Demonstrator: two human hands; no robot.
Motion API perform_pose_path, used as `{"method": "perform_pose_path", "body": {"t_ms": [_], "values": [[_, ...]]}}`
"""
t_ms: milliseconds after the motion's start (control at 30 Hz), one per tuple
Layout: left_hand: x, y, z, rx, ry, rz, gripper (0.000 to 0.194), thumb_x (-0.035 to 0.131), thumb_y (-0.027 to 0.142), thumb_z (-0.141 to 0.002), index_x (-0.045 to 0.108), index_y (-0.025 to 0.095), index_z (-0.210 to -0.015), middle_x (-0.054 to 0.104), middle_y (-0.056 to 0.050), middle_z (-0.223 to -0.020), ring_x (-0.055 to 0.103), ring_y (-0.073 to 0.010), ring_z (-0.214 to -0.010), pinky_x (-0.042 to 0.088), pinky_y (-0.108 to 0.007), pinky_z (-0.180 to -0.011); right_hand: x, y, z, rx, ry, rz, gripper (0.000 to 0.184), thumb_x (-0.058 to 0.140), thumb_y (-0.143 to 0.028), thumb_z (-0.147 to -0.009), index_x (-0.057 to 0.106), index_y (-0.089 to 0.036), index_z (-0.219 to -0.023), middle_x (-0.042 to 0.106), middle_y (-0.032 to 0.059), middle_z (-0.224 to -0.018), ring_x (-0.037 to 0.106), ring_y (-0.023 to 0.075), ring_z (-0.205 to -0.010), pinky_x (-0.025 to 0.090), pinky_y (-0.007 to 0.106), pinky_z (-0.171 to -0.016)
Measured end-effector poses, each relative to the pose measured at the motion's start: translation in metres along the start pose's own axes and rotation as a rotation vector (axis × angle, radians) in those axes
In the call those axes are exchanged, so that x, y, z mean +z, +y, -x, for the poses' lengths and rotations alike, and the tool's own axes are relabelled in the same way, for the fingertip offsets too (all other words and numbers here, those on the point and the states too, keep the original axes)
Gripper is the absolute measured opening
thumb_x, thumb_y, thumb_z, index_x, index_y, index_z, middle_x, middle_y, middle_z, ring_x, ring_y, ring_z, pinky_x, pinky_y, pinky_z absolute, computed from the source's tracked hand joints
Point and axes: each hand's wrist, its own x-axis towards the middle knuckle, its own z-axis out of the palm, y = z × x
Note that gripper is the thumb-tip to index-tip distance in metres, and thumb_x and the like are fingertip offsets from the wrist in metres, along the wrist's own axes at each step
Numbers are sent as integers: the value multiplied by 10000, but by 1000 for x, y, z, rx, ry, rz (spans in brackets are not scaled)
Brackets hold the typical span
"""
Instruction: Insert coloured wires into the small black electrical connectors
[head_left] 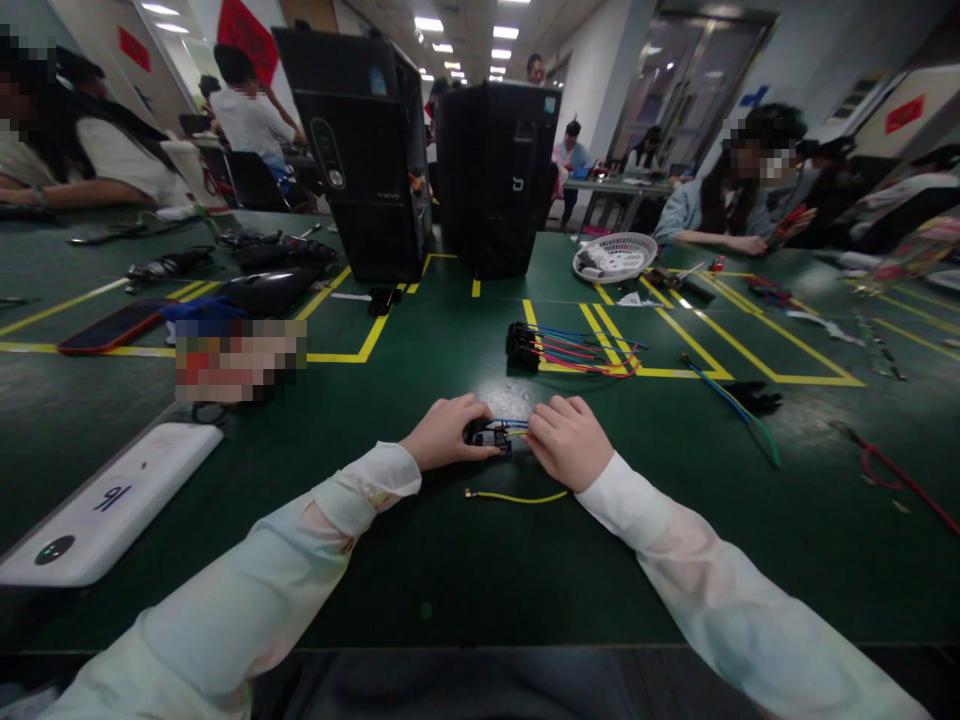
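Note:
Over the middle of the green table, my left hand (450,432) is closed on a small black plastic connector (493,437), thumb below and fingers above. My right hand (564,440) pinches thin wires at the connector's right side. A blue wire (512,422) and a yellow one run between the two hands; their ends are hidden by my right fingers. Just below, a loose yellow wire (517,497) with a metal terminal at its left end lies on the table. Beyond my hands sits a black connector block (523,346) with several blue and red wires.
Two black computer towers (487,180) stand at the back. A white basket (616,257) is right of them. To the left lie a white device (112,505) and a phone (112,325). Blue and green wires (731,400) lie right. Other people sit around.

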Motion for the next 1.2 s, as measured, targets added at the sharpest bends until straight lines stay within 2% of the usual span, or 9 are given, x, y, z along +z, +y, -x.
{"method": "perform_pose_path", "body": {"t_ms": [767,967,1200], "values": [[0,1,0,8,1,6,379,596,502,-717,549,211,-955,534,-24,-941,521,-194,-878,379,-308,-751,-1,1,1,-10,65,46,176,448,-259,-859,536,-177,-730,546,37,-739,382,172,-763,223,338,-723],[0,0,0,6,1,0,381,602,499,-713,549,207,-951,534,-23,-935,520,-192,-869,379,-307,-755,2,-3,-1,-41,46,18,131,455,-225,-857,552,-188,-777,543,31,-766,380,168,-762,220,326,-716],[0,1,0,2,4,3,370,609,484,-711,549,207,-949,538,-24,-948,522,-196,-888,378,-307,-752,7,-6,-5,-37,44,-1,165,455,-229,-856,529,-170,-720,537,31,-719,386,162,-724,216,312,-674]]}}
